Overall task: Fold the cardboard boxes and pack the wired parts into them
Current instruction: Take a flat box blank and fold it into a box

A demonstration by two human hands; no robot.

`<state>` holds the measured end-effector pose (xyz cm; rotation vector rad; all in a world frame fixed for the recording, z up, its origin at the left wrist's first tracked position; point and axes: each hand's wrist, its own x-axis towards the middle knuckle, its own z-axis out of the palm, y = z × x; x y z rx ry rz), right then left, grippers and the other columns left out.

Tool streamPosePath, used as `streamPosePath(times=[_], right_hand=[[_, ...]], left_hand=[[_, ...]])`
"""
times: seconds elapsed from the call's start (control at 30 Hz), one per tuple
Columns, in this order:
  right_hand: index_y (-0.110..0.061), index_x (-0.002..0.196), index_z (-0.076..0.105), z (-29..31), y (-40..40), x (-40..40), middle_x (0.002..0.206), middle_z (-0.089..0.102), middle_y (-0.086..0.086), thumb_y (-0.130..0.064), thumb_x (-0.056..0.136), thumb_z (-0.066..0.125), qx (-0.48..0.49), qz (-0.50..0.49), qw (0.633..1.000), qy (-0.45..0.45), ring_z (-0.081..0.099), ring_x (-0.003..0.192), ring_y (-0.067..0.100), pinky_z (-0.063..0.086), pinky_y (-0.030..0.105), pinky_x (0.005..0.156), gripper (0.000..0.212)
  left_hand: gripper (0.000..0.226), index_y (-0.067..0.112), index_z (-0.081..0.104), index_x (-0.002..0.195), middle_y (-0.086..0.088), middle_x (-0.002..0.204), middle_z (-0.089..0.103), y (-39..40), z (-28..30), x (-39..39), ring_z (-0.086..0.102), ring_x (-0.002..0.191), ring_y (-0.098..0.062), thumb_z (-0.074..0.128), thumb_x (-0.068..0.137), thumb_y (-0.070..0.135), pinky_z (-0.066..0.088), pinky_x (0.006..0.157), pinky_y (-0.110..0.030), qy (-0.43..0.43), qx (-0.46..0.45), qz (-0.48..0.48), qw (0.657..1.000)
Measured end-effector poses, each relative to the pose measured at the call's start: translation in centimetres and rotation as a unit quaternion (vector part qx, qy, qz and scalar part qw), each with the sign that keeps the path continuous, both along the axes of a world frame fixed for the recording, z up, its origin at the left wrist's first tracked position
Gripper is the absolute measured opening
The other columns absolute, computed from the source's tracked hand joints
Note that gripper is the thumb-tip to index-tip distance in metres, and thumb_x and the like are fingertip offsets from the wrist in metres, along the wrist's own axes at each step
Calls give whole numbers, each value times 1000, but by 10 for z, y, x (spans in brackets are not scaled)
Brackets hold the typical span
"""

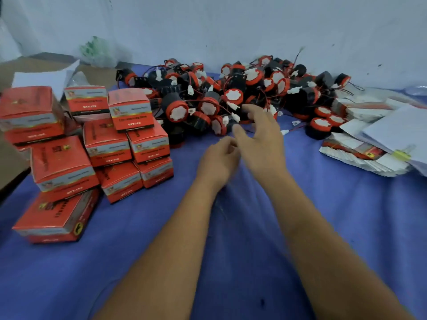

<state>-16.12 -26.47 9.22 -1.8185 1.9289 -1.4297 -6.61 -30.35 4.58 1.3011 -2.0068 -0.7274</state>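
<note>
right hand (258, 132), fingers spread and empty, reaches for the far pile of parts (231, 93); left hand (218, 159) loosely curled, empty; next, grasp one.

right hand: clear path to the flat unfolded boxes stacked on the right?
Probably yes. The right hand is open at the near edge of the wired parts pile, and only bare blue cloth lies between it and the flat box stack. White sheets cover the stack's far side.

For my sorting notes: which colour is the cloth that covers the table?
Blue; the cloth shows plainly in the head view, under both arms.
</note>
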Motion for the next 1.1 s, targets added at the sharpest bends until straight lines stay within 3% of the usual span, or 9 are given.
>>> streamPosePath(times=[0.17, 0.33, 0.43, 0.5, 0.6, 0.67, 0.93, 1.03, 1.1], right_hand=[[-16, 138, 50, -22, 21, -95, 136, 50, 12, -22, 93, 54, 81, -242, 966, 42, 43, 125, 32, 36, 43, 101, 46], [-9, 136, 52, -32, 28, -134, 141, 44, 19, -15, 88, 53, 85, -336, 934, 82, 35, 133, 36, 25, 43, 108, 48], [-11, 147, 35, -36, 24, -146, 159, 16, 22, -21, 91, 50, 166, -362, 909, 122, 8, 148, 34, 0, 50, 119, 59], [-13, 152, 24, -37, 21, -149, 161, 4, 23, -27, 93, 47, 236, -383, 887, 105, -4, 150, 34, -7, 56, 117, 65], [-13, 143, 37, -36, 22, -146, 154, 24, 21, -28, 89, 50, 257, -388, 874, 140, 14, 145, 34, 7, 59, 113, 57], [-11, 124, 53, -36, 24, -144, 132, 46, 17, -17, 83, 55, 210, -389, 877, 186, 32, 128, 33, 21, 52, 105, 41], [-12, 111, 63, -33, 33, -150, 116, 59, 13, -3, 79, 54, 193, -441, 850, 215, 43, 116, 33, 26, 47, 101, 34], [-11, 102, 67, -26, 29, -136, 99, 65, 11, -5, 81, 50, 117, -393, 873, 262, 48, 103, 33, 26, 42, 92, 28], [-10, 92, 69, -22, 25, -114, 87, 66, 10, -5, 82, 52, 14, -339, 889, 307, 53, 90, 34, 30, 41, 85, 20]], left_hand=[[35, 39, 51, 129, 1, 154, 32, 1, 8, -24, 29, 137, -31, 53, 94, 42, 24, 110, -46, -212, 46, -3, 976], [26, 33, 51, 121, -2, 140, 41, 11, -1, -39, 33, 127, -30, 48, 96, 40, 24, 104, -43, -190, -15, 68, 979], [26, 34, 53, 122, -1, 143, 41, 9, -3, -37, 33, 129, -30, 47, 97, 37, 24, 105, -43, -177, -22, 72, 981], [26, 34, 56, 121, 0, 146, 41, 6, -3, -35, 33, 131, -30, 47, 97, 35, 24, 106, -44, -166, -12, 77, 983], [24, 34, 58, 118, 0, 145, 43, 6, -2, -35, 35, 130, -30, 48, 97, 35, 25, 106, -44, -161, -9, 80, 984], [22, 34, 60, 115, 1, 142, 46, 6, -2, -36, 37, 128, -31, 47, 97, 36, 27, 105, -45, -152, -3, 84, 985], [22, 34, 65, 106, 4, 132, 54, 6, -1, -35, 41, 120, -31, 45, 96, 32, 30, 101, -44, -117, -7, 83, 990], [25, 30, 68, 106, 4, 123, 60, 7, -2, -36, 47, 113, -29, 44, 97, 29, 35, 96, -41, -98, -16, 90, 991], [27, 21, 70, 100, -3, 106, 68, 9, 0, -36, 58, 93, -25, 43, 98, 27, 50, 83, -44, -21, -10, 91, 996]])
